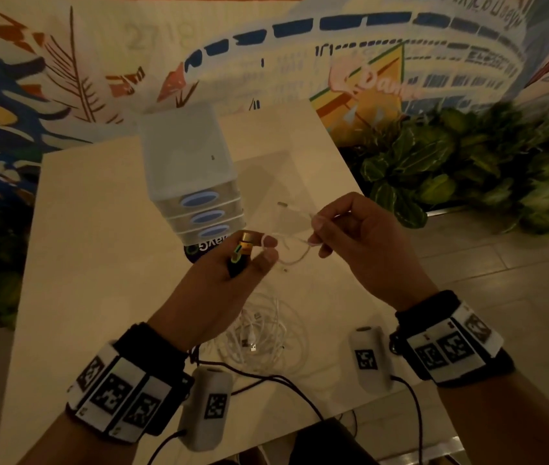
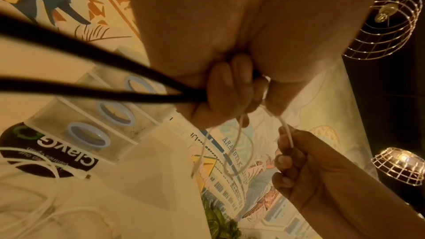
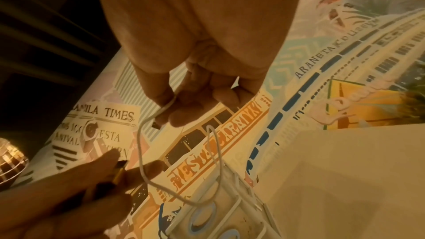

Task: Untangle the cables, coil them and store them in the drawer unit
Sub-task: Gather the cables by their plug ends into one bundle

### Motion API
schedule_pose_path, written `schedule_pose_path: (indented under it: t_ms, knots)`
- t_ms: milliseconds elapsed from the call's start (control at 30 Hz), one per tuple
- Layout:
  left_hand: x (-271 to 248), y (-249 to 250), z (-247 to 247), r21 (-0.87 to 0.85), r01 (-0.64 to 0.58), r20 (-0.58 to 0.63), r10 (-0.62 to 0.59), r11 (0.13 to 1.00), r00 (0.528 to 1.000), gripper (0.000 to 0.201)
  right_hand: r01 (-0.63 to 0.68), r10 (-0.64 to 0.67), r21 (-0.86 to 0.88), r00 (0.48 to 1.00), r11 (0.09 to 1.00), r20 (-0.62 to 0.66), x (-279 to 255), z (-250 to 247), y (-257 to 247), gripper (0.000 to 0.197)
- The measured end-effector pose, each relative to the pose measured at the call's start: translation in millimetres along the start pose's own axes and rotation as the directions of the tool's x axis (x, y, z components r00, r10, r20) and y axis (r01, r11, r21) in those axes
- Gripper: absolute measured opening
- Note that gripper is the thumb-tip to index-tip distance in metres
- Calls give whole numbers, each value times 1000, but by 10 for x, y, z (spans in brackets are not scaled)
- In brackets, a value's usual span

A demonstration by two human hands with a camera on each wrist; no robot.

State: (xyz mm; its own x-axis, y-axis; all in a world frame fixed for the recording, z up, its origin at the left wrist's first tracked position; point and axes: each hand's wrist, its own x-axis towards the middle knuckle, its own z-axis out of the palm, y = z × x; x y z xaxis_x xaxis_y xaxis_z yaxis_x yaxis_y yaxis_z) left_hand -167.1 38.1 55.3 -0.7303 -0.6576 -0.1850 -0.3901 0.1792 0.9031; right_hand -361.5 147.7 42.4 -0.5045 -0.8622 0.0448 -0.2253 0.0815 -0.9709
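My left hand (image 1: 268,248) grips a black plug with a yellow-green end (image 1: 241,253) and pinches one end of a thin white cable (image 1: 294,260) between thumb and forefinger. My right hand (image 1: 316,234) pinches the same cable a short way to the right; a small loop sags between the hands. In the left wrist view two black strands (image 2: 115,79) run into the left fist, and the white cable (image 2: 286,130) leads to the right hand (image 2: 287,144). A tangled pile of white cables (image 1: 263,330) lies on the table below. The three-drawer unit (image 1: 192,169) stands behind, its drawers closed.
The white table (image 1: 98,263) carries two white marker pucks (image 1: 209,407) (image 1: 372,357) with black wires near its front edge. A round black sticker (image 1: 199,251) lies under the drawer unit's front. Green plants (image 1: 467,162) stand right of the table; a painted wall is behind.
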Motion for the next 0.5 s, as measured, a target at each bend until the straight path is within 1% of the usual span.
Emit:
schedule_pose_path:
  t_ms: [33,67,133,200,233,267,300,333,367,400,500]
  knots:
    - [4,38,-22,-6,8,-30,-8,1000,1000,20,21,-21,-8,1000,1000,15,-17,27,-25,4]
    - [8,63,-57,13,1,-26,-1,1000,1000,19,40,-40,-25,999,999,20,-28,54,-51,4]
    - [-1,119,-133,45,-30,52,27,999,998,20,63,-64,-43,998,997,0,-24,98,-92,4]
    - [-36,170,-200,48,-54,131,47,997,990,18,76,-76,-14,997,997,-31,6,127,-119,2]
    - [-45,179,-223,21,-61,127,58,998,990,20,75,-74,15,996,997,-40,24,139,-129,2]
    - [-36,160,-237,-12,-67,90,68,998,994,24,71,-69,32,997,997,-42,38,146,-129,3]
    - [-26,161,-240,-51,-61,21,62,997,998,26,67,-66,26,997,997,-35,45,156,-132,3]
    - [-11,166,-235,-97,-59,-46,55,994,997,24,65,-65,0,998,998,-19,44,172,-138,4]
    - [-3,192,-225,-132,-62,-86,51,989,995,20,62,-62,-27,998,998,4,37,197,-145,4]
    - [8,201,-208,-144,-66,-104,51,987,993,19,60,-59,-44,998,997,28,28,226,-154,3]
    - [20,227,-165,-167,-60,-103,43,984,994,31,58,-56,-34,997,998,46,-1,323,-182,1]
